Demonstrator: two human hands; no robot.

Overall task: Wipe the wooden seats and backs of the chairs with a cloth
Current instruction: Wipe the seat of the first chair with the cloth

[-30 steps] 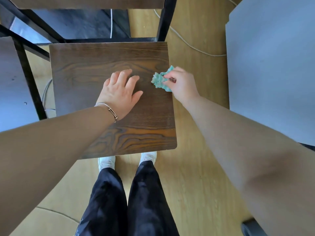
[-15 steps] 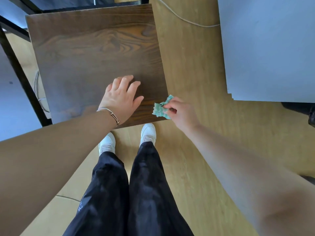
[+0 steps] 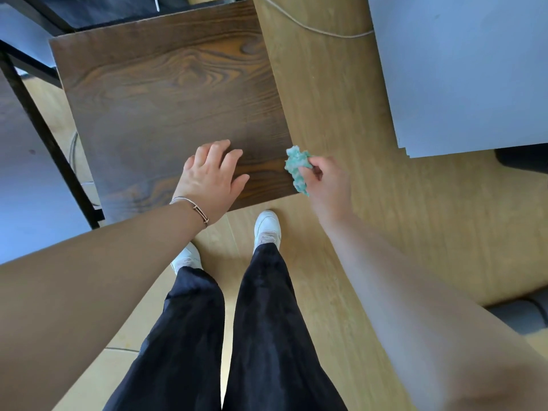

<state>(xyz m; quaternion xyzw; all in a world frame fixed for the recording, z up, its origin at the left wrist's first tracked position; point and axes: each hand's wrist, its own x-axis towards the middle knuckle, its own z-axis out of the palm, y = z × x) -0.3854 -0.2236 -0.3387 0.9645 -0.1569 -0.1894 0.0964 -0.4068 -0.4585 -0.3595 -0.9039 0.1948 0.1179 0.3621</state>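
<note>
Seat: dark wood-grain chair seat, just beyond the person's feet.
Left hand: palm down on the seat near its near edge, fingers straight and slightly apart; bracelet at the wrist.
Right hand: fingers curled tight round the cloth.
Cloth: green, bunched, over the seat's right edge by the near corner.
Floor: pale wood; cable lying at the far right of the seat.
</note>
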